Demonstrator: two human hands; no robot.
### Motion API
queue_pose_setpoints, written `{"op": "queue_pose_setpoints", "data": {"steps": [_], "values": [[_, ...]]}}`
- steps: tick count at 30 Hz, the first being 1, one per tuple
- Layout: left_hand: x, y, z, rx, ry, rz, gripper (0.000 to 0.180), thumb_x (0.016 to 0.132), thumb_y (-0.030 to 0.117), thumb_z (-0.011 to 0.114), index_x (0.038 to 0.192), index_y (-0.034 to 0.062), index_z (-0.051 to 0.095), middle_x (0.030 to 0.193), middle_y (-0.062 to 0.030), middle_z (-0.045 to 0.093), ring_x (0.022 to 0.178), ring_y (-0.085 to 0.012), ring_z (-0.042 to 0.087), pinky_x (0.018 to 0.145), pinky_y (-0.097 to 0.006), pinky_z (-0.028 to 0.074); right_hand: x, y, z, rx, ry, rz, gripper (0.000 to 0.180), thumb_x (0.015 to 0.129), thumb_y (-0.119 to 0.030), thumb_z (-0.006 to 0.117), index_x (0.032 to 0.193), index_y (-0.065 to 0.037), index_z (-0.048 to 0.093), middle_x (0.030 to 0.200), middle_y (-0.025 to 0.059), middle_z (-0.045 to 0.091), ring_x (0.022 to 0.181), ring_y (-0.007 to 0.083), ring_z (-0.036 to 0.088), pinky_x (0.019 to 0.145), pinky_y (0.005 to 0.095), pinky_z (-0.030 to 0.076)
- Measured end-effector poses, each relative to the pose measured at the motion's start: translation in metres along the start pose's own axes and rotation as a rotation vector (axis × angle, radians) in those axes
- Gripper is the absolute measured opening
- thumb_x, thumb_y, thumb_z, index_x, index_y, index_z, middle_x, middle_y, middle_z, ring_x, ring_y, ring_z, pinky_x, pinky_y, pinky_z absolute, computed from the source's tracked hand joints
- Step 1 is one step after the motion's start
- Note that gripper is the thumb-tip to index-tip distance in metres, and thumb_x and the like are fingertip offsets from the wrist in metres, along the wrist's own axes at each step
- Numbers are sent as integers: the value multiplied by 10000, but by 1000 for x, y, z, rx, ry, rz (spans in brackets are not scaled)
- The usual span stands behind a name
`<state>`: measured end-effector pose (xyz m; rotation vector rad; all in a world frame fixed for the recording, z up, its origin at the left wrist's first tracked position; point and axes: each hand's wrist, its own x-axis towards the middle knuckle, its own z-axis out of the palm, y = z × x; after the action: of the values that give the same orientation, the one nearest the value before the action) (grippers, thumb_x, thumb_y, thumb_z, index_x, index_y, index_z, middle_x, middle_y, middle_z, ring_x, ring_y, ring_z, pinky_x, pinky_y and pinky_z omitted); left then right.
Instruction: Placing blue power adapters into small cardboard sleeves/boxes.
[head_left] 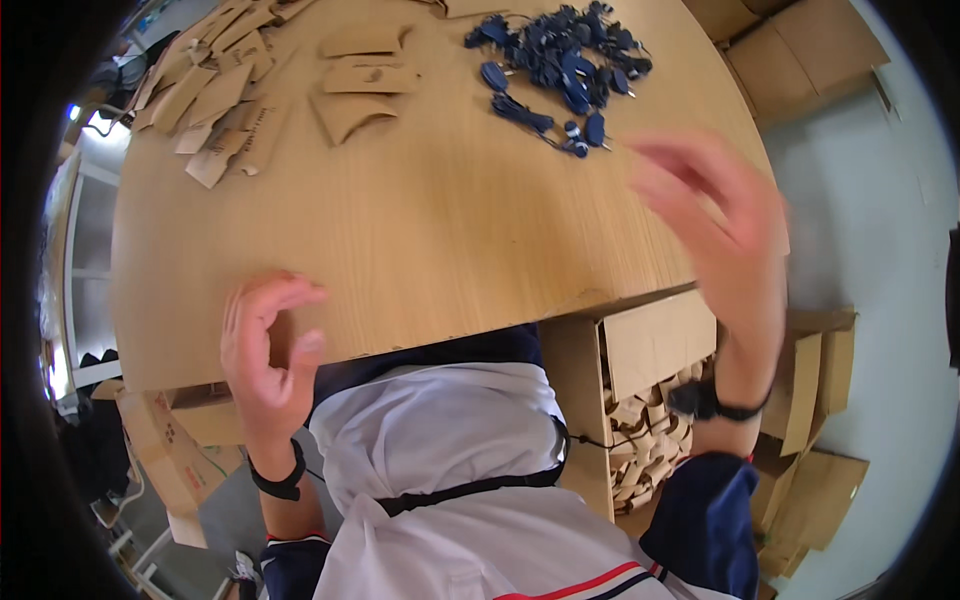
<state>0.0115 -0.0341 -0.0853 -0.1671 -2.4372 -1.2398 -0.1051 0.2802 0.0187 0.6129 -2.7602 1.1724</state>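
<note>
Over the near left edge of the wooden table [430, 230], my left hand [268, 350] is open, its fingers curved and apart from the thumb, with nothing between them. My right hand [715, 195] is above the right side of the table, blurred by motion. Its fingers look bent and spread from the thumb, and nothing shows in them. Nearest to its fingertips is a heap of dark blue bundled cords with plugs [575, 65]; a few lie loose at the near side, metal pins showing. Three folded brown cardboard sleeves [370, 76] lie in a column left of the cords.
Many more cardboard sleeves [215, 95] are piled at the far left. Below the table's right edge stands a carton [655, 340] holding many folded cardboard pieces [645, 440]. Other cartons [815, 60] are against the right wall; another open carton [185, 445] sits below left.
</note>
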Motion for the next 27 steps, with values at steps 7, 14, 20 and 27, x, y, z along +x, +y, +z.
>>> {"op": "queue_pose_setpoints", "data": {"steps": [7, 14, 20, 27], "values": [[4, 1, -11, 108, 37, 46, 240, 854, 226, 652, 1005, 42, 614, 923, -112, 667, 905, -300, 593, 821, -379, 450, 142, 30, 98, -758, -154, -254, 249, 881, -230, 612, 925, 15, 622, 778, 172, 653, 718, 319, 626, 650, 359, 497], [-10, 21, -19, -398, -20, 10, 280, 794, 155, 732, 1027, 39, 629, 929, -107, 688, 854, -303, 625, 812, -387, 487, 105, -11, 59, -55, -91, -211, 192, 854, -59, 571, 1013, 44, 606, 792, 140, 656, 676, 209, 630, 611, 327, 501], [28, 77, -22, 64, 89, 336, 536, 790, 289, 788, 1180, 1, 560, 1173, -183, 608, 1140, -332, 556, 893, -421, 467, 30, -77, 39, 489, 51, -296, 240, 962, -81, 516, 1163, 46, 540, 950, 121, 635, 649, 91, 550, 521, 203, 451], [43, 82, 1, -455, -76, 130, 398, 798, 96, 743, 1138, 22, 551, 1106, -137, 609, 1069, -236, 608, 877, -322, 476, -13, -93, 57, 910, -33, -318, 245, 917, 31, 555, 1158, 65, 522, 957, 145, 634, 718, 111, 587, 621, 224, 499]]}}
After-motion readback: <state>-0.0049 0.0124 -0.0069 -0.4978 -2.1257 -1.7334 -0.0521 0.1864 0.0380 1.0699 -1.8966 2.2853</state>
